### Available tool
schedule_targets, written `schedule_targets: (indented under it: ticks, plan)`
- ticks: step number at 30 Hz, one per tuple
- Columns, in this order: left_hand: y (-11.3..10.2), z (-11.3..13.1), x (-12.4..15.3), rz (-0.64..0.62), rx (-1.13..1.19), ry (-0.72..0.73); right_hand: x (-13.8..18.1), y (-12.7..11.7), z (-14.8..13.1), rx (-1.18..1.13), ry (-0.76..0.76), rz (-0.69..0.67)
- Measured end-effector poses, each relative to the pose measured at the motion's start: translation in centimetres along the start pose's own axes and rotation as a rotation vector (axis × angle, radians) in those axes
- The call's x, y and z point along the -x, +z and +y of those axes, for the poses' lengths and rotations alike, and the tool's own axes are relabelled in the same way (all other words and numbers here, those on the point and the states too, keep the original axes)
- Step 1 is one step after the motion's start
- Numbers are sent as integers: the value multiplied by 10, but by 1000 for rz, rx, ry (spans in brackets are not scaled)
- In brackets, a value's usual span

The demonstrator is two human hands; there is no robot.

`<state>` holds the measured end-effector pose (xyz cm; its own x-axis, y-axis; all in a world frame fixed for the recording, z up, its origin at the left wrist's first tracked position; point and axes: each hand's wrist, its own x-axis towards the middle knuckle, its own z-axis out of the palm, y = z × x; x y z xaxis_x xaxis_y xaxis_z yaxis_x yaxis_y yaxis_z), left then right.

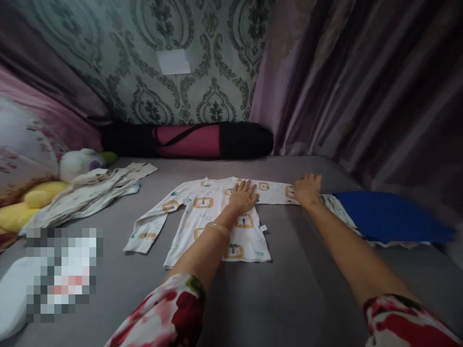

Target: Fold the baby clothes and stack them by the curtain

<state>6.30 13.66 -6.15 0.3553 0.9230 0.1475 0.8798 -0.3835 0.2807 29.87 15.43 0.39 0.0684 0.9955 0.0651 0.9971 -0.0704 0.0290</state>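
Note:
A small white long-sleeved shirt with orange lion prints lies spread flat on the grey bed sheet. My left hand rests flat on its chest area, fingers stretched out. Resting on the end of the shirt's right sleeve is my right hand; its fingers look laid down on the cloth. Its left sleeve angles down toward the near left.
A pile of pale clothes lies at the left beside plush toys. A blue folded cloth sits at the right on another printed garment. A black and pink roll bag lies along the wall. Curtains hang at the right.

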Motion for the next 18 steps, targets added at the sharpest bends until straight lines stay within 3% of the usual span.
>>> schedule_targets:
  ticks: [3, 5, 8, 11, 16, 18]
  plan:
    - [1, -1, -1, 8, 1, 0, 16, 13, -44, -8, -225, 33]
    - [1, 0, -1, 14, 1, -7, 25, 24, -70, -131, -338, -46]
    - [-1, 2, 0, 21, -10, -15, 31, 37, -89, -226, -341, -67]
    - [-1, 3, 0, 3, -30, -6, 32, 43, -78, -199, -277, -66]
    - [2, 3, 0, -24, -29, -20, 32, 42, -29, -112, -31, -139]
    - [2, 4, -2, -40, -12, -31, 31, 42, -17, -101, 2, -148]
